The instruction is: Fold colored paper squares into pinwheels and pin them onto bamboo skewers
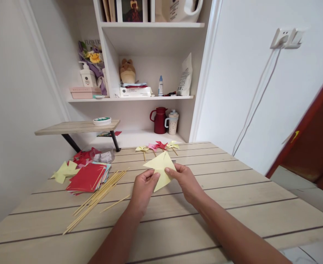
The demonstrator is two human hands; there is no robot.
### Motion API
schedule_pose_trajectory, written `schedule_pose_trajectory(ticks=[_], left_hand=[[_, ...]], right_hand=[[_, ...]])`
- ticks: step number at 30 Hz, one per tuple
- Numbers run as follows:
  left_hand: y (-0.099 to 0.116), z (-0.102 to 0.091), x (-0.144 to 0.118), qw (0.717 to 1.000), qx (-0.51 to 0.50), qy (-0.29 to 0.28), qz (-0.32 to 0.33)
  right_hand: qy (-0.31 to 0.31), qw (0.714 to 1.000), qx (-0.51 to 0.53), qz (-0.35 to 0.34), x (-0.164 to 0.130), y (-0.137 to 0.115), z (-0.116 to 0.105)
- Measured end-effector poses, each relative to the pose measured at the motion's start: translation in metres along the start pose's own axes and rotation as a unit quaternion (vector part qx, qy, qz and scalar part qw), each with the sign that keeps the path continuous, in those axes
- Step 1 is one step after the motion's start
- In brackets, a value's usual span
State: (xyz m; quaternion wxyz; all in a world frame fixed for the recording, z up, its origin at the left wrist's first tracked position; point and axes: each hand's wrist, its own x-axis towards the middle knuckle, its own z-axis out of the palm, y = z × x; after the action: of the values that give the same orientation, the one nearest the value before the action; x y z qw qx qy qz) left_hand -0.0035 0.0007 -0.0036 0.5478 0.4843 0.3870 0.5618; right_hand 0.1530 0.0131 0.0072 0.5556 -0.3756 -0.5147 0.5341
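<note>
A pale yellow sheet of paper [161, 161] is held up over the table, with cut slits running in from its corners. My left hand [143, 187] pinches its lower left side between thumb and fingers. On the right edge, my right hand [185, 180] grips it with the thumb on the front face; the fingers behind are partly hidden. Just beyond lie finished paper pinwheels on sticks: a yellow one [142, 149], a pink one [152, 147], a red one [161, 145] and another yellow one [173, 145].
Left of my hands lie several thin wooden sticks [102, 196] and a stack of coloured paper [86, 178]. Behind these are a yellow cut paper [65, 172], red paper pieces [83, 157] and a clear box [104, 157]. A small raised shelf [68, 127] stands at the back left.
</note>
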Motion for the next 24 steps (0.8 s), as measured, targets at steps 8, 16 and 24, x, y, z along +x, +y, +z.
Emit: schedule_pose_trajectory(ticks=[8, 16, 24], left_hand=[[0.0013, -0.0003, -0.001, 0.999, -0.014, -0.037, 0.001], [0.0006, 0.0006, -0.0025, 0.998, -0.022, -0.05, -0.009], [-0.0037, 0.0002, 0.0001, 0.997, -0.068, -0.036, -0.009]], right_hand=[[0.0, 1.0, 0.009, 0.003, 0.0009, 0.0016, -0.0016], [-0.013, 1.0, 0.025, 0.013, 0.0011, 0.0029, -0.002], [-0.005, 0.999, 0.046, 0.022, 0.0034, 0.0046, -0.0041]])
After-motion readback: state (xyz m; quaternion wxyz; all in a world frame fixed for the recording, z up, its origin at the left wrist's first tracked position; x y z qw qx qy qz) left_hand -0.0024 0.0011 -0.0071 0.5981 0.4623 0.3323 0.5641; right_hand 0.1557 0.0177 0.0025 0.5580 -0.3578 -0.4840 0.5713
